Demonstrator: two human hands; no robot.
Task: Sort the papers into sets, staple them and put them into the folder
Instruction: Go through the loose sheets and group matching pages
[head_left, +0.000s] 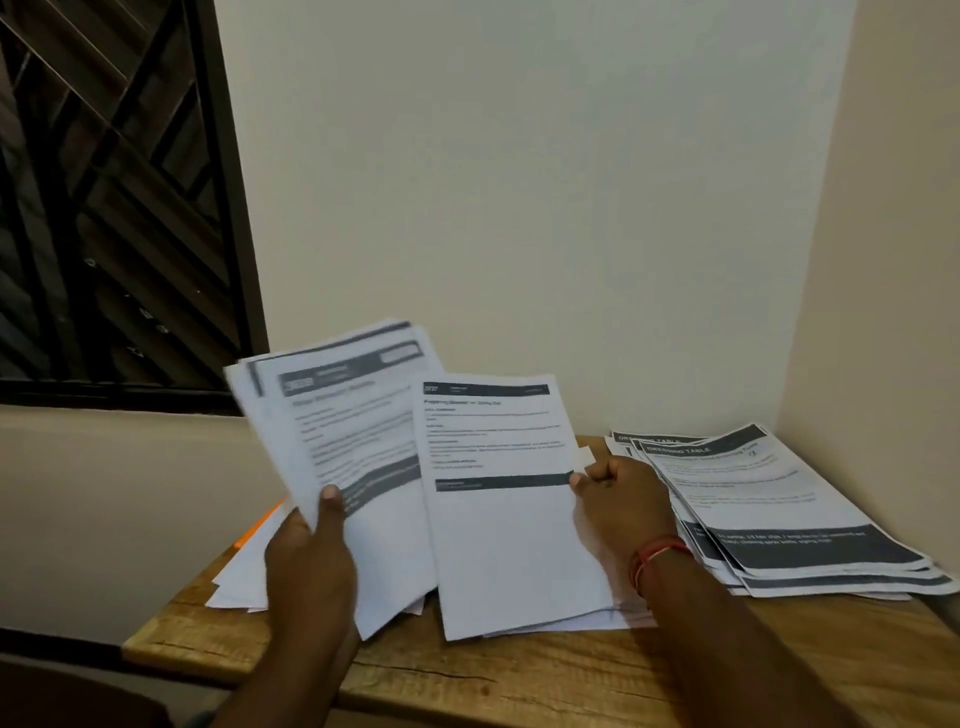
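From my feed, the left hand (311, 551) grips a fanned bunch of papers (353, 415) above the left part of the wooden table (519, 680), thumb pressed on the top page and the fingers hidden behind. The right hand (618, 499) has its fingers curled and pinches the right edge of a printed sheet (504, 519), which stands tilted over the middle of the table with its lower edge down among loose white sheets (239, 577) spread near the front edge. A red thread band (657, 553) circles the right wrist. In the back right corner, where the two walls (519, 182) meet, lies a stack (769, 499) of pages headed "DRESSING TABLE", slightly splayed and reaching the right edge. An orange strip (260, 525) shows from under the loose sheets at the left edge; I cannot tell whether it is the folder. The two held lots of paper hide the middle of the table from me. A dark window grille (104, 208) fills the upper left.
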